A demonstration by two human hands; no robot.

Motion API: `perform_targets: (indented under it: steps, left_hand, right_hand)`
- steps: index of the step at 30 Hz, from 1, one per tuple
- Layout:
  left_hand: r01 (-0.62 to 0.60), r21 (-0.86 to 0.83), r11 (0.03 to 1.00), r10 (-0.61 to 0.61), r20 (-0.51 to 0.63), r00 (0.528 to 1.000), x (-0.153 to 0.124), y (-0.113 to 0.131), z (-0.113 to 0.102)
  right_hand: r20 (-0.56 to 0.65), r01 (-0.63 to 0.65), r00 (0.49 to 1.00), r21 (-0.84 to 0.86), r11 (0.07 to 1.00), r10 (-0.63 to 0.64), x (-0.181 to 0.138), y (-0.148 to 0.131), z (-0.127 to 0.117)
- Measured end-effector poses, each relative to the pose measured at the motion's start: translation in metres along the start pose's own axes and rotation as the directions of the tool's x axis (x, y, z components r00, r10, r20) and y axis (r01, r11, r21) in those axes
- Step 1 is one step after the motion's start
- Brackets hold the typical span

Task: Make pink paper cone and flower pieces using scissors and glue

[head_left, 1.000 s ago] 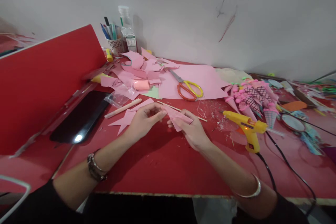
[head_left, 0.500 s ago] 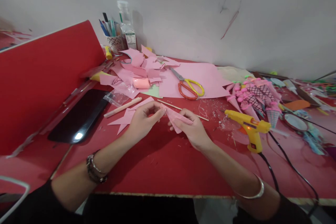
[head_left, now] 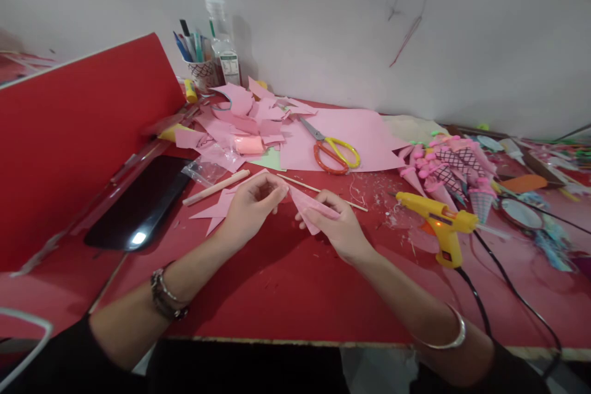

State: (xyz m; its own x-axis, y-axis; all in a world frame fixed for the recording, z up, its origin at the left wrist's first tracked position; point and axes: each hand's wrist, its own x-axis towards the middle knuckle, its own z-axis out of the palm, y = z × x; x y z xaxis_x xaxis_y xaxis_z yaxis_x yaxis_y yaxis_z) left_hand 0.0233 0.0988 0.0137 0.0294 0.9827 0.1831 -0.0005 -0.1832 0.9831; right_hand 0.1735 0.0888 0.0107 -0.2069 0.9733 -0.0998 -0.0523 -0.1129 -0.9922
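Between my two hands, above the red tabletop [head_left: 277, 295], is a piece of pink paper rolled into a narrow cone [head_left: 308, 208], its point toward the left. My right hand [head_left: 345, 233] grips the wide end, thumb in front and fingers behind. My left hand [head_left: 249, 206] has thumb and fingertips pinched together at the cone's point. Pointed pink paper cutouts [head_left: 213, 209] lie beneath and left of my left hand. Just beyond my fingers a thin wooden stick [head_left: 314, 188] rests on the table, and a pale pen [head_left: 217, 188] lies to the left.
Scissors [head_left: 336, 156] lie on a pink sheet [head_left: 364, 126] at the back, beside paper scraps [head_left: 240, 111]. A yellow glue gun [head_left: 436, 218] with black cords stands right, near decorated cones [head_left: 446, 169]. A black phone [head_left: 138, 203] and a red board [head_left: 83, 135] are left.
My left fingertips have shifted slightly left and up at the cone's point. My right hand keeps its grip, nearly still.
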Motion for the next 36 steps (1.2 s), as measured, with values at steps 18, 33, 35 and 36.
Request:
perform_targets:
  steps: [18, 33, 35, 36]
  left_hand:
    - [0.003, -0.075, 0.997, -0.002, 0.01, 1.0, 0.0002, -0.0035, -0.0003]
    - [0.089, -0.095, 0.991, -0.089, 0.01, 0.996, 0.0023, -0.0057, -0.002]
    - [0.084, -0.101, 0.991, -0.082, 0.026, 0.996, 0.0021, -0.0056, -0.0019]
    - [0.084, -0.104, 0.991, -0.081, 0.033, 0.996, 0.0019, -0.0053, -0.0016]
  right_hand:
    - [0.029, 0.021, 0.999, -0.008, 1.0, -0.021, -0.0016, -0.001, -0.0002]
    - [-0.001, 0.06, 0.998, -0.085, 0.995, -0.06, -0.0026, -0.0017, -0.0002]
    - [-0.007, 0.066, 0.998, -0.094, 0.993, -0.066, -0.0031, -0.0028, 0.0002]
    - [-0.01, 0.064, 0.998, -0.096, 0.993, -0.066, -0.0032, -0.0031, 0.0003]
